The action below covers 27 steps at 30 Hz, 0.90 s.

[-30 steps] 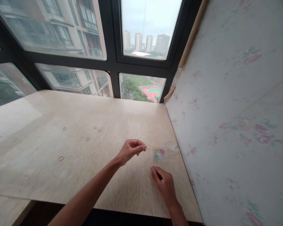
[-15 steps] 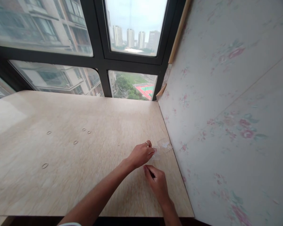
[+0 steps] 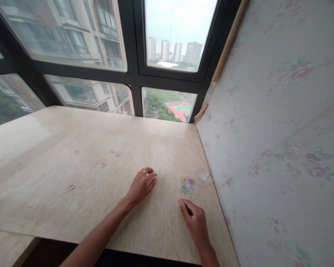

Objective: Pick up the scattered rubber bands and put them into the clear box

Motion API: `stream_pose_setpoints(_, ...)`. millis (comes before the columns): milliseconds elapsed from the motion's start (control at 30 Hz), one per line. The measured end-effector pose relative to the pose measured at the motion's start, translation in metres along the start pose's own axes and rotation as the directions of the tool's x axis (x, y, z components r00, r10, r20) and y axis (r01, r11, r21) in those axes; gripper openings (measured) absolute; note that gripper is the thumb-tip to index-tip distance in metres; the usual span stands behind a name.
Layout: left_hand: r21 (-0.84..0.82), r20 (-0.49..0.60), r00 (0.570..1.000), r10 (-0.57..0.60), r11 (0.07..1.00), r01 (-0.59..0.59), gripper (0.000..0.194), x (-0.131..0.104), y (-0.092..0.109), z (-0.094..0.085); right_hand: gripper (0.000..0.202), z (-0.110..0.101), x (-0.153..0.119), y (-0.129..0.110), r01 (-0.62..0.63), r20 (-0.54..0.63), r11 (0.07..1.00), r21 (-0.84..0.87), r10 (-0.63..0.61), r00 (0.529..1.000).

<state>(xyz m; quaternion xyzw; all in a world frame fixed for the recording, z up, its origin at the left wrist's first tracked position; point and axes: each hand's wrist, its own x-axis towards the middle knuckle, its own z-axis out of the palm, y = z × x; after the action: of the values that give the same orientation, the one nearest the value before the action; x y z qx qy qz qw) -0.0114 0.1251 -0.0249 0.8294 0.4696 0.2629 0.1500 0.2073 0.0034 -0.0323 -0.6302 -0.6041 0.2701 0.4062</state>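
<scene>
My left hand (image 3: 141,185) is over the stone-patterned surface, left of a small clear plastic box (image 3: 189,191). A ring is on one of its fingers; the fingers are loosely bent and apart, and I see nothing held. In the box's compartments are small loops: yellow ones (image 3: 184,180), pink ones (image 3: 191,181) and green ones (image 3: 184,188). Just below the box, apart from it, my right hand (image 3: 194,218) is closed with thumb and finger pinched; whatever may be between them is too small to make out. The clear lid (image 3: 204,177) lies behind the box, by the wall.
Several thin loops lie scattered on the left of the surface (image 3: 144,144), among them a larger-looking one (image 3: 72,187) nearer to me. Flowered wallpaper covers the wall (image 3: 239,148) on the right. Dark-framed windows (image 3: 167,81) stand along the back edge.
My left hand has moved left, away from the box, uncovering the coloured loops in it. My right hand stays pinched below the box. The whole view has shifted a little.
</scene>
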Motion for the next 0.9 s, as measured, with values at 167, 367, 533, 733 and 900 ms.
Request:
stream_pose_setpoints(167, 0.132, -0.160, 0.984, -0.083, 0.986, 0.104, 0.022, -0.029, -0.038, -0.016, 0.038, 0.003, -0.001, 0.004, -0.006, 0.003, 1.000, -0.026, 0.006, 1.000)
stream_pose_setpoints(367, 0.139, -0.159, 0.983, -0.088, 0.984, 0.111, 0.021, -0.040, -0.047, -0.016, 0.043, 0.002, 0.001, 0.006, -0.060, -0.015, 0.998, -0.025, 0.060, 0.998)
stream_pose_setpoints(533, 0.116, -0.159, 0.986, -0.059, 0.990, 0.078, 0.023, -0.039, -0.043, -0.016, 0.049, 0.007, 0.005, 0.000, -0.240, 0.018, 0.963, 0.123, 0.240, 0.971)
stream_pose_setpoints(733, -0.020, -0.185, 0.972, -0.146, 0.989, 0.145, 0.022, -0.040, -0.045, -0.019, 0.048, 0.049, 0.019, -0.051, -0.241, 0.175, 0.939, 0.245, 0.201, 0.964)
stream_pose_setpoints(900, -0.137, -0.225, 0.953, -0.201, 0.975, 0.173, 0.019, -0.039, -0.048, -0.020, 0.041, 0.092, 0.059, -0.112, -0.091, 0.245, 0.952, 0.292, 0.018, 0.969)
